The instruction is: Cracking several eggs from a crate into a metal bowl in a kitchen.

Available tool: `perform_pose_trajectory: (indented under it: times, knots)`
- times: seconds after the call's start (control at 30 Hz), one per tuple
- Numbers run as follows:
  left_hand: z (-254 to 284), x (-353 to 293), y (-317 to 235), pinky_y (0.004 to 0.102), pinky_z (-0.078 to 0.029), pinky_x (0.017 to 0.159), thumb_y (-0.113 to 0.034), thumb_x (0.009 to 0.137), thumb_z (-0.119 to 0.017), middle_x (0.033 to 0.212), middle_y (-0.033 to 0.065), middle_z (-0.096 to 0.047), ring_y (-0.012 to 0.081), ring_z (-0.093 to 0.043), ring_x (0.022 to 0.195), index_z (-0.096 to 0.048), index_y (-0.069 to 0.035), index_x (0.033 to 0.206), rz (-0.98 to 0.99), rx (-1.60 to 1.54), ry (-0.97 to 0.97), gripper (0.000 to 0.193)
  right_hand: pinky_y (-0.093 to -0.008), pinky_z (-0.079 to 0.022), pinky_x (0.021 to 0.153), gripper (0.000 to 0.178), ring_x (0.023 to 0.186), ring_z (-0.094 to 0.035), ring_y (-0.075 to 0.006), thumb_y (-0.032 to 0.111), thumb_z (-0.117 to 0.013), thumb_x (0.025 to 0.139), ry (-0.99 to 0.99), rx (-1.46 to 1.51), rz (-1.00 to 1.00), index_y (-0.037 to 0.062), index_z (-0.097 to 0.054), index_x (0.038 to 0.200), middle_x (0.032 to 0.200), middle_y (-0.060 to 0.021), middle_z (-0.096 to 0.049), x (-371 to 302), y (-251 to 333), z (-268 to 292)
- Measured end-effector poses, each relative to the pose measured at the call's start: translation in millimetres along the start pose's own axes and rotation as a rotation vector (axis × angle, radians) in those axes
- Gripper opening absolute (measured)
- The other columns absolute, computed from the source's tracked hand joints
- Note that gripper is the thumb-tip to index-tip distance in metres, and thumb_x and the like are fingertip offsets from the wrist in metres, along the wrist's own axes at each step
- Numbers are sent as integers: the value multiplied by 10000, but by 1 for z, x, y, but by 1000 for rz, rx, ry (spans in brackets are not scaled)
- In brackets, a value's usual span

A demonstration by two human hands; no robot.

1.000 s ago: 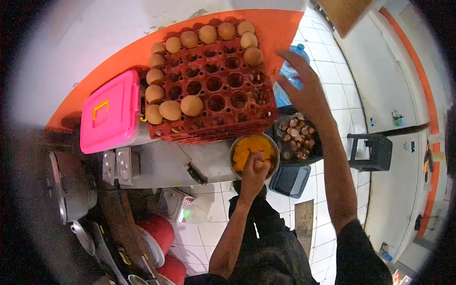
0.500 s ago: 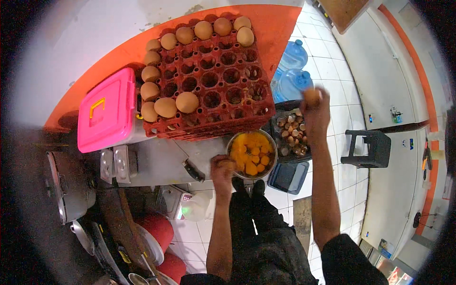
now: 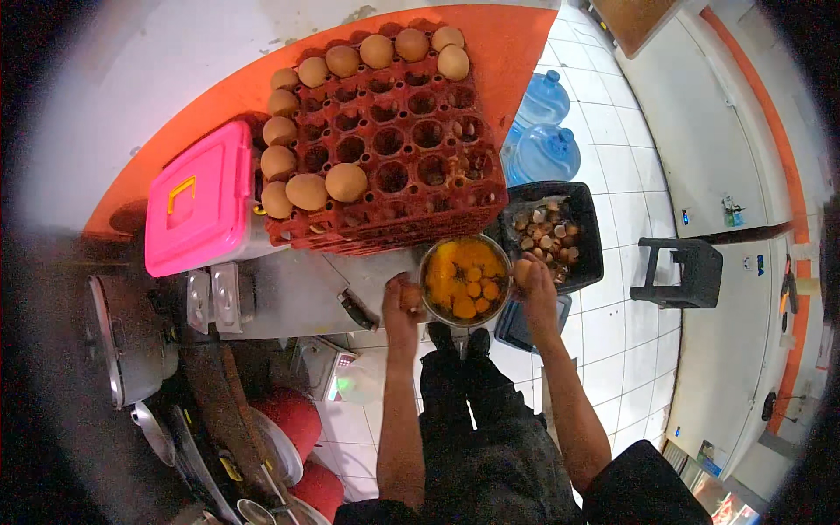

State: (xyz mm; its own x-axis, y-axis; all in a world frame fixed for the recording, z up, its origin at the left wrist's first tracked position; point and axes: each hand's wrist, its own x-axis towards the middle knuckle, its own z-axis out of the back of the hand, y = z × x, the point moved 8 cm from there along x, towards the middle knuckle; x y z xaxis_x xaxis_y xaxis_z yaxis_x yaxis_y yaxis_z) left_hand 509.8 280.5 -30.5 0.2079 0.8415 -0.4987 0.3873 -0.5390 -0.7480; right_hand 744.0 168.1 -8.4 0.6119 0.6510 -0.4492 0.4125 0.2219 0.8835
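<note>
A round metal bowl full of yellow yolks sits at the counter's near edge. My left hand is shut on a brown egg just left of the bowl. On the bowl's right side, my right hand holds another brown egg against the rim. Behind the bowl stands a stack of red egg trays with several brown eggs along its left and far edges.
A black bin of broken eggshells sits right of the bowl. A pink lidded box lies left of the trays. Two blue water jugs stand on the tiled floor. A black stool is at right. Pots and pans crowd the lower left.
My right hand came down from the far side of the trays to the bowl's right rim with an egg. My left hand moved from over the bowl to its left side.
</note>
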Motion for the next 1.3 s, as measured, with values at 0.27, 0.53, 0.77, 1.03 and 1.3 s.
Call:
perform_pose_trajectory:
  times: [0.27, 0.53, 0.77, 1.03, 1.3]
  knots:
    - [-55, 8, 42, 390, -327, 993, -377, 983, -370, 1175, 187, -523, 318, -453, 1153, -468, 34, 1207, -204, 553, 85, 478, -375, -363, 980, 473, 1125, -471, -270, 418, -358, 984, -37, -469, 651, 44, -424, 1265, 1228, -162, -469, -16, 29, -68]
    - [-68, -2, 32, 385, -332, 1011, -352, 996, -327, 1268, 240, -447, 350, -446, 1187, -424, 33, 1275, -279, 657, 325, 485, -375, -298, 1030, 505, 1208, -402, -289, 431, -286, 998, 60, -388, 369, 36, -361, 1304, 1281, -168, -409, -21, 24, -68]
    - [-36, -21, 51, 368, -341, 1004, -389, 987, -347, 1182, 221, -492, 321, -472, 1150, -414, 19, 1265, -1199, 1358, -52, 497, -353, -343, 999, 488, 1181, -438, -268, 423, -317, 996, 140, -452, 354, 38, -387, 1288, 1264, -167, -431, -35, 12, -101]
    - [-65, -8, 29, 312, -458, 809, -423, 962, -443, 1139, 65, -508, 171, -516, 1030, -412, -63, 1239, -82, 95, 65, 455, -344, -412, 911, 364, 1022, -528, -230, 267, -494, 949, -2, -240, 279, 7, -462, 1203, 1106, -151, -559, -6, 11, -48]
    - [-60, 5, 47, 287, -527, 746, -471, 923, -489, 1216, 45, -523, 156, -558, 1053, -380, -150, 1335, 190, 170, 345, 534, -329, -479, 824, 416, 924, -596, -227, 246, -634, 833, 437, -458, 122, 43, -521, 1178, 1024, -112, -623, 16, 27, -52]
